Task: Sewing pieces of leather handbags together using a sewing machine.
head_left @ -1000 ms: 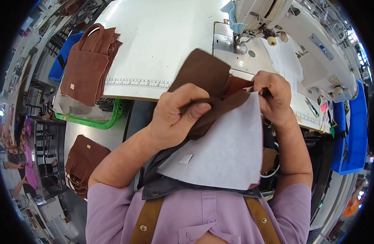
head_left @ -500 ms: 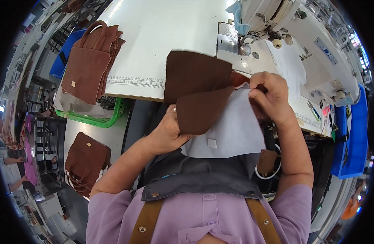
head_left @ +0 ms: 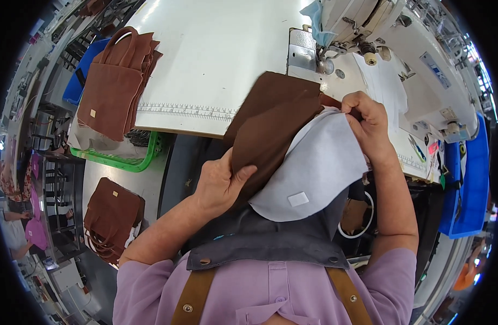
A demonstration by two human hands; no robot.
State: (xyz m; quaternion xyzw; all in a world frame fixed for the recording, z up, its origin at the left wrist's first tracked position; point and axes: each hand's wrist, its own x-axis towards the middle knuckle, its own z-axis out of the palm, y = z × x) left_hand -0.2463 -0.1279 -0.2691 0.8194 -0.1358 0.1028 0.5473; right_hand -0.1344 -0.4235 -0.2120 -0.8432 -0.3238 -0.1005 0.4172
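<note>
Over my lap and the table's front edge I hold a bag piece made of dark brown lining fabric [head_left: 279, 122] and a pale grey-backed panel [head_left: 325, 157]. A small whitish square sits near the panel's lower edge. My left hand [head_left: 219, 181] grips the lining's left edge, thumb on top and fingers underneath. At the upper right corner, where lining and panel meet, my right hand [head_left: 369, 122] pinches the edge between thumb and curled fingers. A strip of reddish brown shows beside that corner. The panel's front side faces away from view.
A white sewing machine [head_left: 427, 59] stands at the right on the white table [head_left: 205, 59]. Brown handled bag pieces [head_left: 111, 89] are stacked at left above a green basket [head_left: 116, 161]. Another brown stack [head_left: 111, 208] lies lower left. Snips [head_left: 418, 149] and a blue bin [head_left: 468, 184] are at right.
The lining's folded flap has been laid back up and left, and my left thumb now shows on top. The grey panel has swung rightward and tilted. My right hand has moved slightly right.
</note>
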